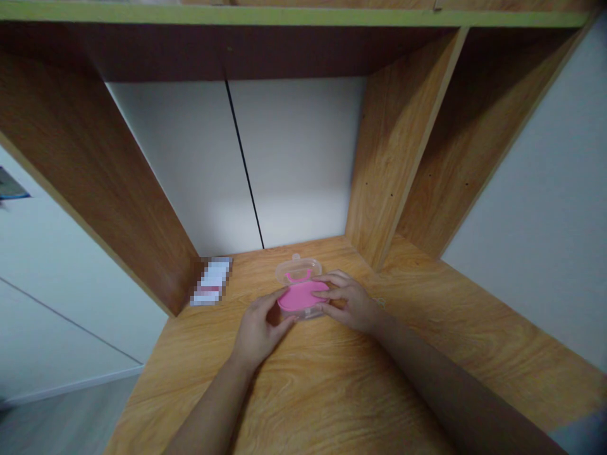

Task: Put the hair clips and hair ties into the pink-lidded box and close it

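Nearest, the left hand [260, 332] and right hand [345, 302] close narrowly around a clear plastic box [300, 272] on the wooden desk [308, 392], the right's fingers across a pink piece [301, 297], on or inside it, unclear which. A pixelated packet [211, 281] lies farther off at ten o'clock.

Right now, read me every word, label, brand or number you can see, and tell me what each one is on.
None can be read: the pixelated white item on the desk is too blurred to read, and no print shows on the pink-lidded clear box.
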Available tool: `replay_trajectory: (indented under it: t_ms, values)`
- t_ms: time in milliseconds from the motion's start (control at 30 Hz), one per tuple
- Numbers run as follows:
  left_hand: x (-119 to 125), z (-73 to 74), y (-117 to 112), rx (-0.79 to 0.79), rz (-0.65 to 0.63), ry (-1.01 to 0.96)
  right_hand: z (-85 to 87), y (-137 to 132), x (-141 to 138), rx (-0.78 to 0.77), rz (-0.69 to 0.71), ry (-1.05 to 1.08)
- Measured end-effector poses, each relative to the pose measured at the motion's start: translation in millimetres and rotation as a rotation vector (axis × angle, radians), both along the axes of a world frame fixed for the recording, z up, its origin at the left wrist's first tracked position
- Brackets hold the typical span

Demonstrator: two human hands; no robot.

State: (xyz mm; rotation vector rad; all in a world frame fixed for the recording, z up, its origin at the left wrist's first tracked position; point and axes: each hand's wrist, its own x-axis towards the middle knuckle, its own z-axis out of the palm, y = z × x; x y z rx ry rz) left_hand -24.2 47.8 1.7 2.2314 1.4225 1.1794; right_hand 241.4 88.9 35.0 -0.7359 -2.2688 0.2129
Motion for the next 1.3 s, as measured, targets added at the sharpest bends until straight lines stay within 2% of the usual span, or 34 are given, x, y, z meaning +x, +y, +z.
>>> replay_trajectory:
  t_ms: [200,367,767,1033,1300]
  values:
    - [0,2.5,-1,-0.009,-0.012,0.016,0.7,-2,-3,-0.035,0.045,0.162]
    - [1,4.7,-2,0.003,-0.018,0.012,1.3,-3,-6,-0.049,0.032,0.192]
    - [0,5.3,-2,-0.009,-0.031,0.021,5.4,-4,-3,-0.037,0.077,0.069]
    - [3,1.5,-2,-0.019,-0.026,0.034,-1.2,1,-2,-0.013,0.078,0.038]
    - [5,13.3,-7,0.068,0.006,0.183,1.8,-4,-4,0.064,0.049,-0.123]
